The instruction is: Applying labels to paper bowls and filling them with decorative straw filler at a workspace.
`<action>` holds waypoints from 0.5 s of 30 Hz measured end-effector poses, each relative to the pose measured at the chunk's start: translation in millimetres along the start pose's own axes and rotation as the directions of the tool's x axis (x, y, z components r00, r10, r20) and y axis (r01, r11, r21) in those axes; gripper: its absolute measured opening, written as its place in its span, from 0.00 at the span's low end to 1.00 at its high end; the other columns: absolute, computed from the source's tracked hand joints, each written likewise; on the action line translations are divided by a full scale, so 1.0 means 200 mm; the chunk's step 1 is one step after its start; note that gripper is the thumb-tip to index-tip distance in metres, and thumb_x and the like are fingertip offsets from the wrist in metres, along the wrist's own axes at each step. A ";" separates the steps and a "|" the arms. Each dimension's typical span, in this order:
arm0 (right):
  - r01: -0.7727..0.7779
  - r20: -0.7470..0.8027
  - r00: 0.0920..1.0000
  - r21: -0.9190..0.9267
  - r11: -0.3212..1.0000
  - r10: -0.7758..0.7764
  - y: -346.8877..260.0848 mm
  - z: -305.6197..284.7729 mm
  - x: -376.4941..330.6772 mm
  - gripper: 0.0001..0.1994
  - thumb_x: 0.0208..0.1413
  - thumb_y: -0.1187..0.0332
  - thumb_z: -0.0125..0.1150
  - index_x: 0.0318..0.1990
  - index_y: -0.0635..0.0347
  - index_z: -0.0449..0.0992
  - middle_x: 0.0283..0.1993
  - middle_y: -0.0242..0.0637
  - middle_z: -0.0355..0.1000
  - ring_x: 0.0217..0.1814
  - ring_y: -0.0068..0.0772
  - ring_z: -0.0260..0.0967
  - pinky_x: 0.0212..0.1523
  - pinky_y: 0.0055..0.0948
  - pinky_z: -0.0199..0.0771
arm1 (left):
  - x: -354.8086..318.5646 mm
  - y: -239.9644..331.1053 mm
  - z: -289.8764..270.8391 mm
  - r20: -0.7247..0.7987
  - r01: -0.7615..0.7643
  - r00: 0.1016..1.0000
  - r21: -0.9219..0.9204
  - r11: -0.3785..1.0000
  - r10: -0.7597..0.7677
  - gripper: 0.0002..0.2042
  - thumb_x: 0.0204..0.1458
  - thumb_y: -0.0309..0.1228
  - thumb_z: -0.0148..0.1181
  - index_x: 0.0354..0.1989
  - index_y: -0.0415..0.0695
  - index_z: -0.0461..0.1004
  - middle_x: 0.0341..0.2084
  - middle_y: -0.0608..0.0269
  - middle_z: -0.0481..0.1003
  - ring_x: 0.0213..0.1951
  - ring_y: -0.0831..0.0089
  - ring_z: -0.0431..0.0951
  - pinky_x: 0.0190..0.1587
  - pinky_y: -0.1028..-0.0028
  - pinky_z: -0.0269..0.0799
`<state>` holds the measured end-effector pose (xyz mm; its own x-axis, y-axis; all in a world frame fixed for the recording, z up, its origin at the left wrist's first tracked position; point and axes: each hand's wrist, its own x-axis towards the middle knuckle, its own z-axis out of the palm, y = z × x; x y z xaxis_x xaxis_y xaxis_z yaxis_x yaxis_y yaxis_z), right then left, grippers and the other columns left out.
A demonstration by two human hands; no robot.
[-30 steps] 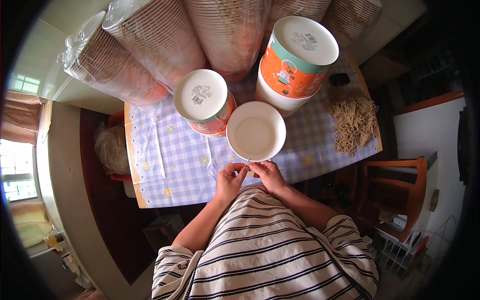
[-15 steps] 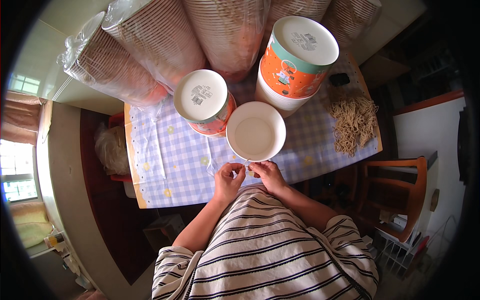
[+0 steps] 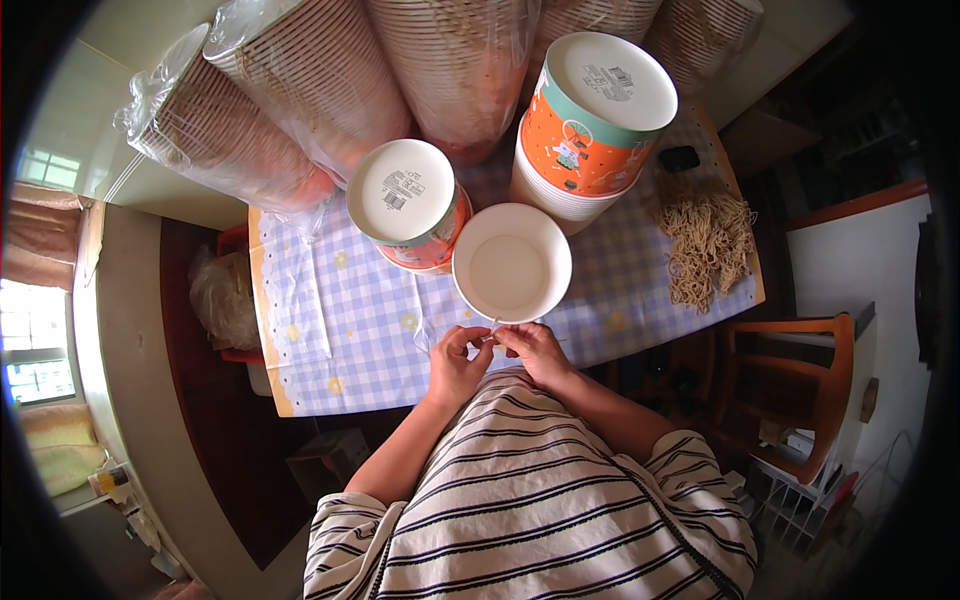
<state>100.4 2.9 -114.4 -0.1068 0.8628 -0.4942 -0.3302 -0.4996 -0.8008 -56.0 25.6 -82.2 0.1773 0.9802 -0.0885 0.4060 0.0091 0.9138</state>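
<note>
Close to my body, my left hand (image 3: pixel 459 361) and my right hand (image 3: pixel 534 352) meet with fingertips pinched. Between them is a thin pale string (image 3: pixel 496 323), mostly covered by the fingers; one bit sticks up toward the rim of an upright white paper tub (image 3: pixel 512 265). Whether the string is fastened to that tub I cannot tell. Behind and left of it, upside-down orange and green tubs (image 3: pixel 402 192) are stacked. A taller stack of inverted tubs (image 3: pixel 610 85) rises behind on the right.
Several plastic-wrapped stacks of paper tubs (image 3: pixel 310 90) line the back of the table. A heap of beige strings (image 3: pixel 708 245) lies at the right on the checked tablecloth (image 3: pixel 345 300), near a small black object (image 3: pixel 679 158). A wooden chair (image 3: pixel 790 380) stands to the right.
My fingers have shifted slightly around the string, and its short end beside the tub's rim now stands more visible. The tubs and stacks have not moved.
</note>
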 end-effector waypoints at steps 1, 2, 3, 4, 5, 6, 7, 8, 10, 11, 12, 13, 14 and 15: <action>0.000 0.000 1.000 0.000 1.000 0.000 0.00 0.00 0.00 0.11 0.56 0.62 0.60 0.40 0.61 0.77 0.35 0.28 0.75 0.36 0.16 0.69 0.36 0.20 0.68 | 0.00 0.00 0.00 0.012 0.008 1.000 0.003 1.000 -0.008 0.08 0.44 0.26 0.64 0.34 0.42 0.79 0.23 0.63 0.74 0.21 0.75 0.68 0.25 0.76 0.66; 0.007 -0.012 1.000 0.013 1.000 -0.007 0.01 0.00 0.00 0.11 0.56 0.63 0.60 0.40 0.61 0.77 0.35 0.28 0.75 0.36 0.16 0.69 0.35 0.20 0.67 | 0.00 0.00 0.00 0.012 0.008 1.000 0.003 1.000 -0.008 0.08 0.44 0.26 0.64 0.34 0.42 0.79 0.23 0.63 0.74 0.21 0.75 0.68 0.25 0.76 0.66; 0.015 -0.024 1.000 0.026 1.000 -0.014 0.01 0.00 0.00 0.11 0.56 0.63 0.60 0.40 0.61 0.77 0.34 0.28 0.75 0.35 0.16 0.68 0.35 0.20 0.67 | 0.00 0.00 0.00 0.016 0.012 1.000 -0.012 1.000 -0.012 0.08 0.44 0.26 0.64 0.34 0.42 0.79 0.23 0.63 0.74 0.21 0.75 0.68 0.25 0.76 0.66; 0.015 -0.023 1.000 0.026 1.000 -0.014 0.00 0.00 0.00 0.11 0.56 0.63 0.60 0.40 0.61 0.77 0.34 0.28 0.75 0.35 0.16 0.68 0.35 0.20 0.67 | 0.00 -0.01 0.00 0.021 0.016 1.000 -0.027 1.000 -0.016 0.09 0.44 0.27 0.64 0.34 0.42 0.79 0.23 0.63 0.74 0.20 0.75 0.67 0.25 0.76 0.65; 0.013 -0.005 1.000 0.008 1.000 -0.013 0.00 0.00 0.00 0.11 0.56 0.63 0.60 0.40 0.61 0.77 0.34 0.28 0.75 0.35 0.16 0.68 0.35 0.20 0.67 | 0.00 0.00 0.00 0.021 0.016 1.000 -0.027 1.000 -0.016 0.09 0.44 0.27 0.64 0.34 0.42 0.79 0.23 0.63 0.74 0.20 0.75 0.67 0.25 0.76 0.65; 0.012 0.014 1.000 -0.009 1.000 -0.012 0.00 0.00 0.00 0.11 0.56 0.63 0.60 0.40 0.61 0.78 0.34 0.29 0.75 0.35 0.16 0.68 0.35 0.20 0.67 | 0.00 0.01 0.00 0.028 -0.001 1.000 -0.016 1.000 0.002 0.08 0.44 0.26 0.64 0.34 0.42 0.79 0.23 0.63 0.74 0.20 0.76 0.67 0.24 0.76 0.65; 0.012 0.014 1.000 -0.009 1.000 -0.012 0.00 0.00 0.00 0.11 0.56 0.63 0.60 0.40 0.61 0.78 0.34 0.29 0.75 0.35 0.16 0.68 0.35 0.20 0.67 | 0.00 0.02 0.00 0.035 -0.019 0.999 -0.004 1.000 0.019 0.08 0.44 0.26 0.64 0.34 0.42 0.79 0.23 0.63 0.74 0.20 0.76 0.66 0.24 0.76 0.65; 0.005 -0.001 1.000 0.003 1.000 -0.005 -0.01 0.01 0.00 0.11 0.56 0.63 0.60 0.40 0.61 0.78 0.34 0.29 0.76 0.35 0.16 0.68 0.35 0.20 0.67 | 0.00 0.01 0.00 0.034 -0.019 0.999 -0.004 1.000 0.019 0.08 0.44 0.26 0.64 0.34 0.42 0.79 0.23 0.63 0.74 0.20 0.76 0.66 0.24 0.76 0.65; -0.003 -0.014 1.000 0.015 1.000 0.003 -0.01 0.01 -0.01 0.11 0.56 0.63 0.60 0.40 0.61 0.78 0.34 0.29 0.76 0.35 0.16 0.68 0.35 0.20 0.68 | 0.00 -0.02 0.01 0.026 0.004 1.000 -0.023 1.000 -0.003 0.06 0.45 0.25 0.63 0.33 0.42 0.78 0.23 0.64 0.73 0.20 0.76 0.65 0.24 0.76 0.64; 0.002 -0.011 1.000 0.001 1.000 -0.002 -0.01 0.01 -0.01 0.11 0.56 0.63 0.60 0.40 0.61 0.78 0.34 0.29 0.76 0.35 0.16 0.68 0.35 0.20 0.68 | 0.00 -0.02 0.01 0.027 0.004 1.000 -0.023 1.000 -0.003 0.06 0.45 0.25 0.63 0.33 0.42 0.78 0.23 0.64 0.73 0.20 0.76 0.65 0.24 0.76 0.64; 0.007 -0.008 1.000 -0.014 1.000 -0.007 -0.01 0.01 -0.01 0.11 0.56 0.63 0.60 0.39 0.61 0.78 0.34 0.30 0.76 0.35 0.16 0.68 0.35 0.20 0.68 | 0.00 -0.02 0.01 0.018 -0.004 1.000 -0.025 1.000 0.005 0.05 0.46 0.25 0.63 0.33 0.42 0.78 0.23 0.64 0.73 0.19 0.76 0.65 0.24 0.76 0.63; 0.007 -0.009 1.000 -0.014 1.000 -0.007 -0.01 0.01 -0.01 0.11 0.56 0.63 0.60 0.39 0.61 0.78 0.34 0.30 0.76 0.35 0.16 0.68 0.35 0.20 0.68 | 0.00 -0.01 0.01 0.009 -0.012 1.000 -0.026 1.000 0.012 0.05 0.46 0.24 0.62 0.32 0.42 0.78 0.23 0.64 0.73 0.19 0.77 0.64 0.23 0.76 0.63; 0.010 -0.021 1.000 -0.021 1.000 -0.010 -0.01 0.01 -0.01 0.11 0.56 0.63 0.59 0.39 0.62 0.78 0.34 0.30 0.76 0.35 0.16 0.68 0.35 0.20 0.68 | 0.00 -0.01 0.01 0.009 -0.012 1.000 -0.026 1.000 0.012 0.05 0.46 0.24 0.62 0.32 0.42 0.78 0.23 0.64 0.73 0.19 0.77 0.64 0.23 0.76 0.63; 0.013 -0.033 0.999 -0.028 1.000 -0.013 -0.01 0.01 -0.01 0.11 0.56 0.63 0.59 0.39 0.62 0.78 0.34 0.30 0.76 0.34 0.16 0.69 0.35 0.21 0.68 | 0.00 0.00 0.00 0.017 0.004 1.000 -0.020 1.000 -0.004 0.05 0.46 0.24 0.62 0.32 0.41 0.78 0.23 0.64 0.73 0.19 0.77 0.64 0.23 0.77 0.63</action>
<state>99.9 2.8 -112.0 -0.0716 0.8664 -0.4942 -0.3052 -0.4908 -0.8161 -55.5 25.4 -83.4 0.1907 0.9767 -0.0984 0.3888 0.0169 0.9212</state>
